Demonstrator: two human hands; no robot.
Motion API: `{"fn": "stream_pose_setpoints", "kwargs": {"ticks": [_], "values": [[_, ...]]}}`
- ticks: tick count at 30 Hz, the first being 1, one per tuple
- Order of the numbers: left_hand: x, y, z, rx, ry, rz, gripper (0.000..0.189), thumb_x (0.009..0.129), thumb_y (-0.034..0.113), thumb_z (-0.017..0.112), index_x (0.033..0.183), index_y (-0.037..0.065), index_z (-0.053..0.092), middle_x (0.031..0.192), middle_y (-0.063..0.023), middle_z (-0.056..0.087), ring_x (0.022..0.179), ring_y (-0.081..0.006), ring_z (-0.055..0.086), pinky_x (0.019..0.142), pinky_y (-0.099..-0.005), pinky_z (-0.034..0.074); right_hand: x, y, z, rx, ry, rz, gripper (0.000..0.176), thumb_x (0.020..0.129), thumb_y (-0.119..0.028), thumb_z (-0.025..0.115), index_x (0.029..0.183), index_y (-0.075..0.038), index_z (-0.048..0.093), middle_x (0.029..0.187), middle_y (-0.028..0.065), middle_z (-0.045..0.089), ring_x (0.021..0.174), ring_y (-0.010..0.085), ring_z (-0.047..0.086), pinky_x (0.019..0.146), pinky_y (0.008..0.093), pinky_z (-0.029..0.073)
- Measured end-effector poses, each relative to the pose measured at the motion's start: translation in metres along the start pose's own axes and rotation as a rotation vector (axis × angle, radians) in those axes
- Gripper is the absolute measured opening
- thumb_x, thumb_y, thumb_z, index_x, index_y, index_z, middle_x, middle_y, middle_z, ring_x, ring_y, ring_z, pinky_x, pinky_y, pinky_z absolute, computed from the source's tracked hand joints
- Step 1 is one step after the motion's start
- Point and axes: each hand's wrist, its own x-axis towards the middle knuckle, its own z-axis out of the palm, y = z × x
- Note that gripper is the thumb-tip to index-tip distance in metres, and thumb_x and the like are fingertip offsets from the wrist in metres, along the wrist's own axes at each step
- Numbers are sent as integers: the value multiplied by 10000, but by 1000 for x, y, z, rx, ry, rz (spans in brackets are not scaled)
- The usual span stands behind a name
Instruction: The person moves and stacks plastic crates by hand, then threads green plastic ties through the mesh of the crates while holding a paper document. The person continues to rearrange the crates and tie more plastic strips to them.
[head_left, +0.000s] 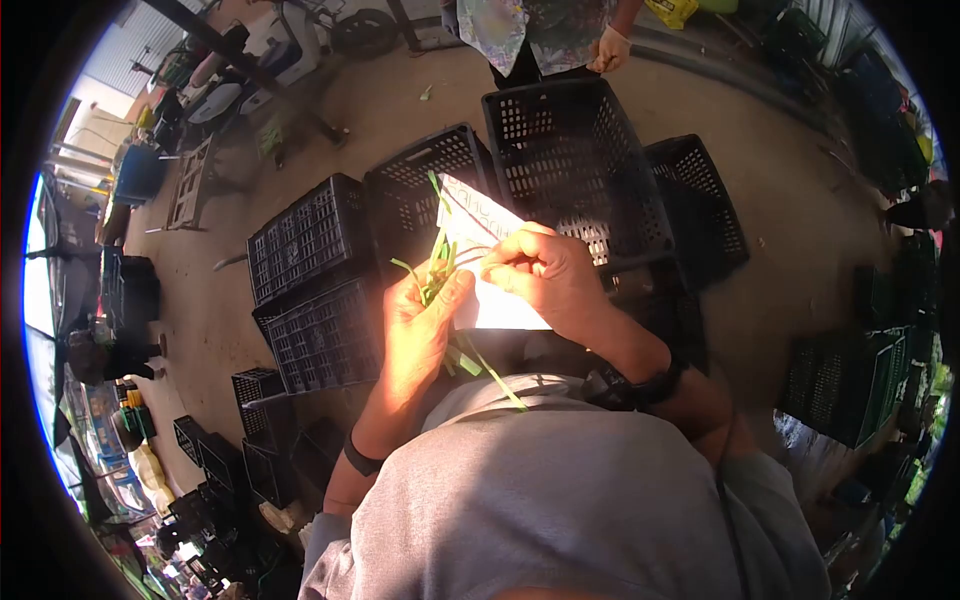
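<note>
My left hand [425, 315] is closed around a small bunch of narrow green leaf strips [440, 262], which stick out above and below the fist. Pinched together, the thumb and fingers of my right hand [552, 283] are right beside the bunch. A thin brownish strand [474, 250] runs between the strips and my right fingertips. Under and between both hands is a white sheet-like piece [505, 310] with printed lettering on its upper part, brightly lit by the sun. Loose green strips [488, 370] hang below my left hand, down toward my lap.
Black perforated crates [308, 240] stand at the left in front of me, with a large open crate [560, 130] straight ahead. Another person [545, 35] stands behind it, a gloved hand hanging down. More crates [850, 385] are stacked at the right. A parked motorbike [250, 60] is at upper left.
</note>
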Motion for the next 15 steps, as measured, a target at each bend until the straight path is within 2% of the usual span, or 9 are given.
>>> {"fn": "stream_pose_setpoints", "kwargs": {"ticks": [1, 4, 7, 8, 9, 11, 12, 14, 15], "values": [[-1, -8, -11, 79, -18, -52, 177, 867, 78, 604, 1019, -13, 611, 795, 30, 591, 670, -20, 496, 584, -171, 393, -1, -4, -5, -109, -47, 29, 62, 766, -64, 675, 802, -25, 644, 738, -13, 581, 630, 34, 484, 562, 198, 412], [-5, -14, -5, 91, -77, -23, 154, 860, 50, 603, 994, -25, 610, 793, 21, 595, 685, -32, 508, 600, -175, 405, -10, 17, -14, 292, -154, 138, 110, 796, -113, 622, 800, -4, 613, 662, 2, 576, 574, 52, 494, 517, 203, 398], [-3, -22, -8, -109, -88, -162, 156, 860, 57, 593, 998, -15, 602, 807, 0, 603, 682, -58, 541, 606, -183, 423, -19, 42, -41, 1063, -89, 244, 130, 858, -153, 572, 841, -25, 591, 682, -1, 537, 562, 68, 445, 525, 200, 366], [-1, -19, 10, -155, 107, -215, 85, 842, 76, 612, 914, 40, 586, 722, 15, 588, 520, -44, 519, 461, -167, 422, -26, 48, -55, 1212, 68, 201, 121, 864, -154, 575, 870, -34, 588, 694, -3, 532, 576, 73, 442, 543, 202, 370], [-2, -17, 5, -171, 106, -292, 77, 846, 94, 612, 901, 47, 583, 713, 15, 590, 494, -36, 517, 432, -156, 420, -36, 55, -73, 1355, 234, 154, 117, 870, -155, 578, 899, -42, 586, 707, -4, 528, 589, 79, 439, 561, 204, 374], [-1, -25, -11, -177, 73, -397, 114, 864, 105, 583, 955, 39, 602, 805, -21, 626, 628, -92, 590, 518, -196, 471, -64, 103, -111, 1200, 606, 13, 125, 867, -164, 595, 930, -57, 578, 747, -3, 557, 626, 70, 474, 589, 212, 393], [1, -30, -14, -109, 118, -431, 108, 871, 126, 575, 943, 52, 608, 803, -25, 628, 606, -91, 585, 462, -199, 449, -81, 132, -125, 1210, 644, 3, 125, 867, -164, 595, 930, -57, 578, 747, -3, 557, 626, 70, 474, 589, 212, 393], [2, -44, -25, -4, 103, -539, 101, 862, 154, 593, 905, 63, 606, 749, -9, 606, 561, -75, 555, 411, -199, 402, -111, 193, -133, 928, 1083, 138, 106, 867, -156, 604, 920, -67, 584, 776, -2, 581, 654, 58, 508, 581, 203, 413], [1, -52, -29, 25, 59, -597, 106, 858, 165, 601, 896, 66, 604, 728, -3, 596, 545, -71, 544, 395, -198, 385, -119, 218, -126, 941, 1130, 133, 106, 867, -156, 604, 920, -67, 584, 776, -2, 581, 654, 58, 508, 581, 203, 413]]}}
